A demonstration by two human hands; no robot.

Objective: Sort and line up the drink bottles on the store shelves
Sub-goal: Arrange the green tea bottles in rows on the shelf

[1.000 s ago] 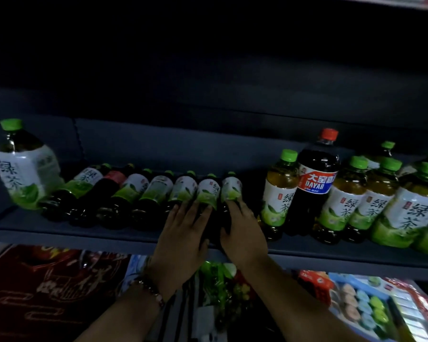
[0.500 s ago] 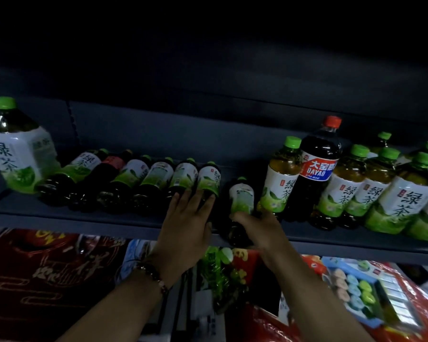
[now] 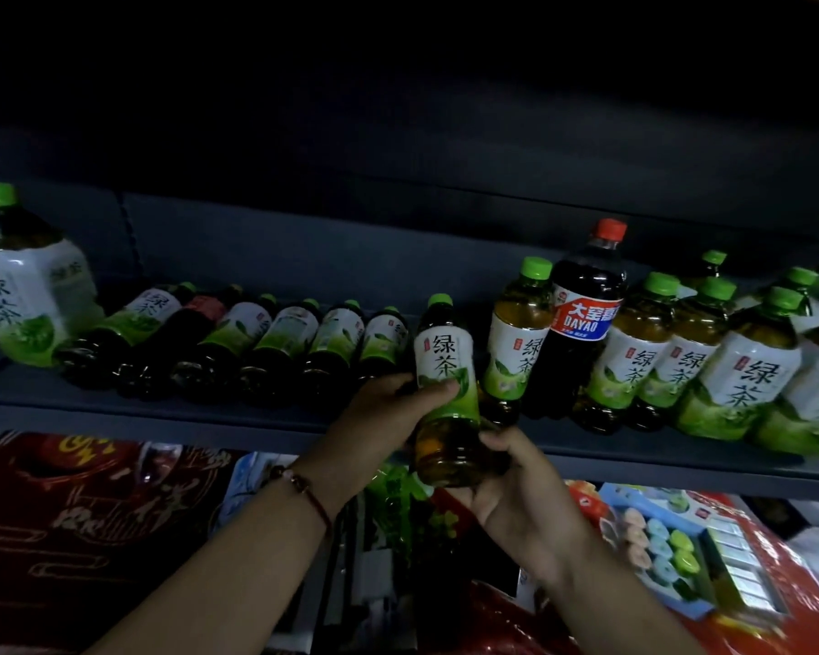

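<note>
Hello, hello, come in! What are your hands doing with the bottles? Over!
Both hands on one green tea bottle: left hand at label, right hand under base. Bottle upright, off the shelf. Lying bottles left, standing bottles right.

Both forearms reach up and forward, converging — the left hand (image 3: 388, 413), a red cord bracelet (image 3: 310, 496) on its wrist, wraps the green tea bottle (image 3: 445, 394) at its label with the thumb across the front, the right hand (image 3: 516, 508) cups its base from below.
</note>
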